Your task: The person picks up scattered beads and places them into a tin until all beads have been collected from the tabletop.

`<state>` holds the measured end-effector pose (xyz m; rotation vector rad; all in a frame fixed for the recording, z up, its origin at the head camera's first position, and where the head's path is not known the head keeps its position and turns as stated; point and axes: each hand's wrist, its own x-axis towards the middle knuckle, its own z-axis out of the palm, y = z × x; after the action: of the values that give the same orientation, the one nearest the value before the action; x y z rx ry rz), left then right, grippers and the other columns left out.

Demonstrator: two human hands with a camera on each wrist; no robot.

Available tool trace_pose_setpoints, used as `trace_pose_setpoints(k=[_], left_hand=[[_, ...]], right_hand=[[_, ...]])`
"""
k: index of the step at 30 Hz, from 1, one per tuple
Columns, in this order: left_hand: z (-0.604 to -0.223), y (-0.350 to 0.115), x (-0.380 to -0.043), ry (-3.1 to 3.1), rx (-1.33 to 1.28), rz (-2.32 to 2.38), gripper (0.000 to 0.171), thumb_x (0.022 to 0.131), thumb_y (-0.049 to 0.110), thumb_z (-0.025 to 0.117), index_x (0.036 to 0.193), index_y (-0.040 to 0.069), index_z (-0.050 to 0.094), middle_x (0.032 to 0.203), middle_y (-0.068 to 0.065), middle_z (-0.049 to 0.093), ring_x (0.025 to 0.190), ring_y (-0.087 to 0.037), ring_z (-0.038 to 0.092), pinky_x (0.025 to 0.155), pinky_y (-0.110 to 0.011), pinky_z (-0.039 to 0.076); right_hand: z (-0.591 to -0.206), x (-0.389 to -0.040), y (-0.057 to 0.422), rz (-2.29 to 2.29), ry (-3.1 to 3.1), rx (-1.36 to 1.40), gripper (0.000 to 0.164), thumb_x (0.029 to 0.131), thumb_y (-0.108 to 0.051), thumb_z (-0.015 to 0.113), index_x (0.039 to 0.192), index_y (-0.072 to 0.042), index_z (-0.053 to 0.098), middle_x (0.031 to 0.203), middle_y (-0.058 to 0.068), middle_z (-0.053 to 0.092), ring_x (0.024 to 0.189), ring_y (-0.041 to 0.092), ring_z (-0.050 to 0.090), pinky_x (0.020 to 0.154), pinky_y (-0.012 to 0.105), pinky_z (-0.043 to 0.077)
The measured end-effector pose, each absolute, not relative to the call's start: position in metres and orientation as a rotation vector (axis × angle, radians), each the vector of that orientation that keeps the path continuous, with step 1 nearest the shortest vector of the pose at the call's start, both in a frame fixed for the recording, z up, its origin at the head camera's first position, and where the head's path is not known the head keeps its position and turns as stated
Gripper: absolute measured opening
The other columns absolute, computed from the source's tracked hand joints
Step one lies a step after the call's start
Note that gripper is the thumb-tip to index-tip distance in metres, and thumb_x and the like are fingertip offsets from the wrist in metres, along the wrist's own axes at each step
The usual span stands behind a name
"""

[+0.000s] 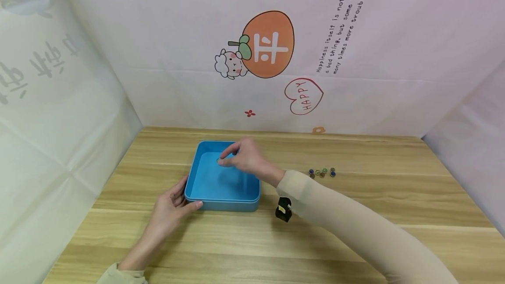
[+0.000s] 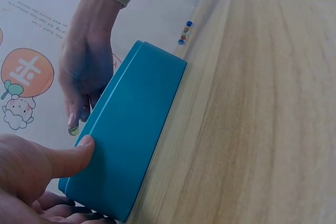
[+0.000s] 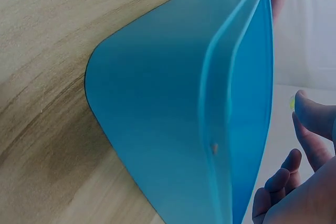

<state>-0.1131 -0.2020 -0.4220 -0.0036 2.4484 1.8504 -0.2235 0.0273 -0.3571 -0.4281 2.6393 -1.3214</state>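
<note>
A blue rectangular box (image 1: 221, 205), with its top uncovered, stands on the wooden table. My left hand (image 1: 165, 211) holds its near left corner, the thumb lying on the front wall and the other fingers around the left side. Above the inside of the box, my right hand (image 1: 249, 157) pinches a small greenish glass marble (image 1: 218, 160) between thumb and fingertips. The left wrist view shows this marble (image 2: 73, 130) hanging just past the box rim. In the right wrist view the thumb covers part of the marble (image 3: 292, 102), and the other fingers are loosely bent.
Several small glass marbles (image 1: 322, 173), blue, green and brown, lie together on the table (image 1: 378, 187) right of the box. A black wrist camera (image 1: 283, 209) sits under the right sleeve. Printed white cloth (image 1: 177, 47) hangs behind the table and at both sides.
</note>
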Motion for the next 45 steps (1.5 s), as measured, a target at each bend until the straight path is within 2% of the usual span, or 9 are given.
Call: trace_pose_setpoints(k=[11, 19, 45], left_hand=[[-0.421, -0.202, -0.113, 2.444, -0.022, 1.841, 0.089, 0.095, 0.007, 0.081, 0.164, -0.005, 0.026, 0.167, -0.026, 0.026, 0.150, -0.040, 0.033, 0.110, -0.042, 0.043], [-0.421, -0.202, -0.112, 2.446, -0.024, 1.833, 0.089, 0.095, 0.008, 0.081, 0.164, -0.005, 0.026, 0.168, -0.025, 0.026, 0.150, -0.040, 0.033, 0.111, -0.042, 0.042], [-0.421, -0.202, -0.114, 2.456, -0.014, 1.834, 0.088, 0.095, 0.006, 0.081, 0.163, -0.006, 0.027, 0.167, -0.026, 0.027, 0.149, -0.040, 0.034, 0.110, -0.043, 0.042]], right_hand=[[-0.370, -0.228, 0.020, -1.263, 2.664, -0.416, 0.012, 0.091, -0.023, 0.087, 0.099, -0.013, 0.086, 0.095, 0.000, 0.067, 0.090, 0.021, 0.053, 0.067, 0.030, 0.042], [-0.377, -0.228, 0.015, -1.248, 2.668, -0.430, 0.012, 0.092, -0.021, 0.086, 0.099, -0.012, 0.087, 0.088, 0.000, 0.065, 0.081, 0.019, 0.052, 0.063, 0.028, 0.038], [-0.390, -0.234, 0.010, -1.267, 2.662, -0.353, 0.011, 0.093, -0.020, 0.086, 0.099, -0.010, 0.087, 0.090, -0.002, 0.071, 0.080, 0.019, 0.056, 0.063, 0.028, 0.040]])
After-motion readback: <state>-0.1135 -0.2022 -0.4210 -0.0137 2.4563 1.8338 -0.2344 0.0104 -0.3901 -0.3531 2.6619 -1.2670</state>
